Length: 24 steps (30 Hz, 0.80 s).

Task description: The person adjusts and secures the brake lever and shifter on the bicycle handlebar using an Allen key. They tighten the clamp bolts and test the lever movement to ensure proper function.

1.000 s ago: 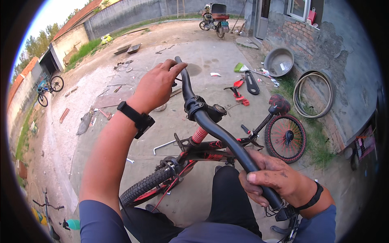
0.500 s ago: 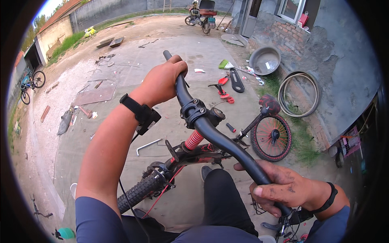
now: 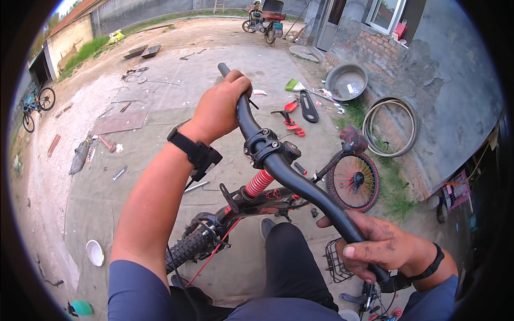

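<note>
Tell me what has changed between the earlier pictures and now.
The left hand has moved inward from the end of the black handlebar and now wraps around it, leaving that end bare. The view has shifted, bringing a white bowl into sight. The right hand still grips the handlebar near its other end.

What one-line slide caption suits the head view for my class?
Left-hand grip and right-hand grip on the black handlebar of a bicycle, outdoors.
</note>
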{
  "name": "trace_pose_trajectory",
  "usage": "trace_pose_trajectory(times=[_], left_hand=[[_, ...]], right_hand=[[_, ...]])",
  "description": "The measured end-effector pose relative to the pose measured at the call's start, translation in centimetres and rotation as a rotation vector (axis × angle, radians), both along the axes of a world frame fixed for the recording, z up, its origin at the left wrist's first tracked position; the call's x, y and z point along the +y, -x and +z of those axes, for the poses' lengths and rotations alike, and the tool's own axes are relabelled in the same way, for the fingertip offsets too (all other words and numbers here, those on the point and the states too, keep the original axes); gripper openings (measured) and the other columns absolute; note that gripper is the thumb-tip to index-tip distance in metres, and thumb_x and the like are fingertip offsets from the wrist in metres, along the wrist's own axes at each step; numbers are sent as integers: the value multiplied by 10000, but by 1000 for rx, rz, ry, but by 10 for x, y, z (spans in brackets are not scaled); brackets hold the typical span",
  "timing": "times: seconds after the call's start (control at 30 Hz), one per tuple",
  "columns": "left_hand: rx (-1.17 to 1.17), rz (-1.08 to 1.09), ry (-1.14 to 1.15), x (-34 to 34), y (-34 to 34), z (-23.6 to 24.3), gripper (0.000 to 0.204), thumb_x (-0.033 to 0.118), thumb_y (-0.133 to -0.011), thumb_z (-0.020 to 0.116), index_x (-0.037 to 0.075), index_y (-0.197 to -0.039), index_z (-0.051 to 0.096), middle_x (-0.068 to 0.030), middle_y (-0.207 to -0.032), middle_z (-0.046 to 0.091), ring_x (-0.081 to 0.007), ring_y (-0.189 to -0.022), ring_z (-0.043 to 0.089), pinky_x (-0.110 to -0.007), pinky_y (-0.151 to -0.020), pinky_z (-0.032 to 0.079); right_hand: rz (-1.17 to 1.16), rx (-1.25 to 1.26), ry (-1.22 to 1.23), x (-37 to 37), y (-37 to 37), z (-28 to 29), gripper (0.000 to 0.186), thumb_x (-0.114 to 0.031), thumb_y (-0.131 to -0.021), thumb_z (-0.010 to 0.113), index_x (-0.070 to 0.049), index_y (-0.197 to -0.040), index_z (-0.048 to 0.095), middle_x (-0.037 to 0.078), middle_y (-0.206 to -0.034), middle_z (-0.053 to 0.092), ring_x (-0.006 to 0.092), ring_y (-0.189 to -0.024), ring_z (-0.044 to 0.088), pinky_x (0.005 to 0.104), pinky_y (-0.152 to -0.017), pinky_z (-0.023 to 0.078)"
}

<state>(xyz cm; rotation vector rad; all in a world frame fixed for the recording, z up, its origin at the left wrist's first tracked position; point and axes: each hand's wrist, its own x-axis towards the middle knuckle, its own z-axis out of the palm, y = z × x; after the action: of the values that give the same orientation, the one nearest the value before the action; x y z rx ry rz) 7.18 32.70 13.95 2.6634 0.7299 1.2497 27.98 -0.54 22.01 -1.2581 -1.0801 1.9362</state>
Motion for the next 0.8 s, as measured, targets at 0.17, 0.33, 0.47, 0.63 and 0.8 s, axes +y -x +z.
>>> trace_pose_trajectory(times=[0.17,0.33,0.47,0.63,0.8], left_hand=[[37,49,-13,-9,12,2,465,-4,-817,685,84,-1259,573,-186,-1271,604,-452,-1068,640,-482,-900,544],[57,205,49,-26,63,6,514,75,-821,728,16,-1309,575,-217,-1256,625,-437,-1043,673,-482,-919,559],[90,64,-8,-66,86,39,377,45,-831,720,26,-1200,644,-172,-1023,668,-391,-940,682,-449,-828,557],[156,-110,-117,-106,73,71,344,-53,-835,695,48,-1159,638,-148,-1072,642,-325,-895,685,-407,-805,561],[267,-100,-323,-100,60,72,348,-30,-807,727,74,-1124,629,-148,-1084,616,-374,-920,652,-444,-774,552]], right_hand=[[18,54,-7,2,-1,-5,631,-155,-1092,573,-13,-1605,234,26,-696,527,125,-495,567,270,-480,475],[48,63,-28,1,-5,-9,630,-157,-1095,566,-16,-1607,227,39,-688,537,138,-496,576,275,-482,477],[73,88,-48,3,-8,-13,618,-164,-1101,557,-17,-1605,231,42,-682,543,144,-496,580,274,-482,465],[80,94,-73,2,-8,-12,612,-188,-1105,556,-24,-1604,241,43,-684,546,145,-497,584,270,-480,454],[92,84,-114,1,-8,-14,627,-210,-1104,560,-21,-1612,244,36,-687,547,140,-498,584,267,-489,459]])
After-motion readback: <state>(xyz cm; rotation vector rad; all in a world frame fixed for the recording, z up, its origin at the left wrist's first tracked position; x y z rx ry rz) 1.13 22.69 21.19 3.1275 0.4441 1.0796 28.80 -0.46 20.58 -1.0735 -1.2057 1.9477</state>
